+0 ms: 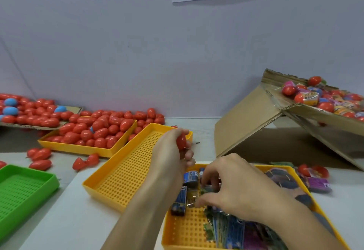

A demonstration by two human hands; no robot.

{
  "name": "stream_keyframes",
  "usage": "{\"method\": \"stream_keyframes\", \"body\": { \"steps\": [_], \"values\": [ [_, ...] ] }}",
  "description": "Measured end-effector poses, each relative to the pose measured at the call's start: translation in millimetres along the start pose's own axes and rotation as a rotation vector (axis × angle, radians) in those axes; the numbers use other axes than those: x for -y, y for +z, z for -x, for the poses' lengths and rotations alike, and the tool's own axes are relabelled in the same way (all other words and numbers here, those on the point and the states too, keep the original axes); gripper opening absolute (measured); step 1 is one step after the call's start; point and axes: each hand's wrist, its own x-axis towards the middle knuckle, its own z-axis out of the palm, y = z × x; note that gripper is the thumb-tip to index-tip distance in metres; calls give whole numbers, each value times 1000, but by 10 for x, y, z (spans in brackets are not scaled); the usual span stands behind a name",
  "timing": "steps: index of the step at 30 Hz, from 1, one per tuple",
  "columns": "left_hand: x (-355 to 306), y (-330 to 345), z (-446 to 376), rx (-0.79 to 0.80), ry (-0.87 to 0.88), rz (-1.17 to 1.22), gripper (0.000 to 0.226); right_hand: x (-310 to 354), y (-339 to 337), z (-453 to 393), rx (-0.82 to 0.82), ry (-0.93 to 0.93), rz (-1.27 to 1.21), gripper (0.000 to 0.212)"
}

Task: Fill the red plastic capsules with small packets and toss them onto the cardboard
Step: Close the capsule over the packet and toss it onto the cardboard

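We see the left hand [173, 151] just below the centre of the view, its fingers curled around a red capsule [181, 141] that it holds above the far end of an empty perforated yellow tray [126, 178]. The right hand [232, 188] sits at about five o'clock from the left one, palm down over a second yellow tray [177, 230] at the bottom of the view; its fingers [206, 178] are bent down into a heap of small packets [232, 230], and the thumb and fingertips seem to pinch one, though we cannot tell which packet. A few dark blue packets [180, 200] lie at the tray's nine o'clock side, just beside the left forearm.

At ten o'clock a third yellow tray [78, 148] is piled with red capsules [98, 129], with more of them spilling onto the table [59, 220] behind and in front of it. Farther out at nine o'clock, a flat cardboard sheet [76, 109] carries more red capsules and a few blue ones [10, 110]. A green perforated tray [25, 190] sits at the eight o'clock edge.

At two o'clock a large cardboard box flap [248, 125] slopes down to the table, and on the cardboard above it lies a pile of filled capsules and packets [325, 98]. At three o'clock an open red capsule [313, 171] lies on the table beside a purple packet [319, 184].
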Motion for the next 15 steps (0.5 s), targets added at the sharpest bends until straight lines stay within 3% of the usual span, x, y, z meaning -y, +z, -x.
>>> {"method": "stream_keyframes", "body": {
  "steps": [2,7,15],
  "values": [
    [-26,-23,-3,-5,28,-6,14,36,-10,-6,46,26,46,45],
    [-25,-25,14,7,2,-5,13,47,-7,12,-12,8,49,18],
    [4,6,11,26,-20,-8,12,-91,-87,-6,-41,49,-150,13]
  ]
}}
